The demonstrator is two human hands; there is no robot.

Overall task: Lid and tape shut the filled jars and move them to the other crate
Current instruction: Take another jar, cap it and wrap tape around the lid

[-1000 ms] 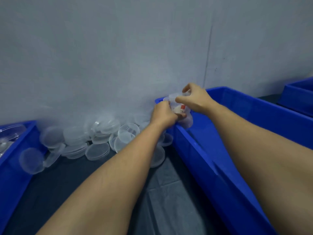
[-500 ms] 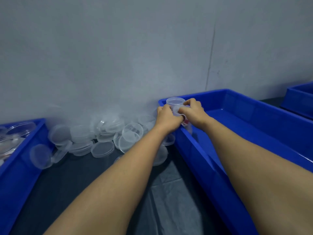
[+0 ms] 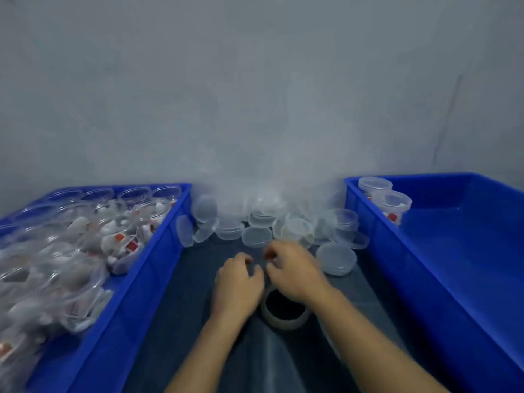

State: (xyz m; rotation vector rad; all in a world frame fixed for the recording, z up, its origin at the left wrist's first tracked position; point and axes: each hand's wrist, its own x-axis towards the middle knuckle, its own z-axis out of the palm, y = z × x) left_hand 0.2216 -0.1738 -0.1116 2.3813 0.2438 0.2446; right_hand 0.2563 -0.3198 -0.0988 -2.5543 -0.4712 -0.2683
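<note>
My left hand (image 3: 236, 282) and right hand (image 3: 295, 272) are blurred with curled fingers, so I cannot tell their grip, partly hiding the tape roll (image 3: 285, 312), while two lidded jars (image 3: 382, 198) stand in the right crate (image 3: 453, 251).

Dim bluish light, heavy motion blur

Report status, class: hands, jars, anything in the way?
Both hands, left hand and right hand, over the tape roll, fingers curled; grip unclear. Two lidded jars in right crate. Loose lids just beyond hands.
</note>
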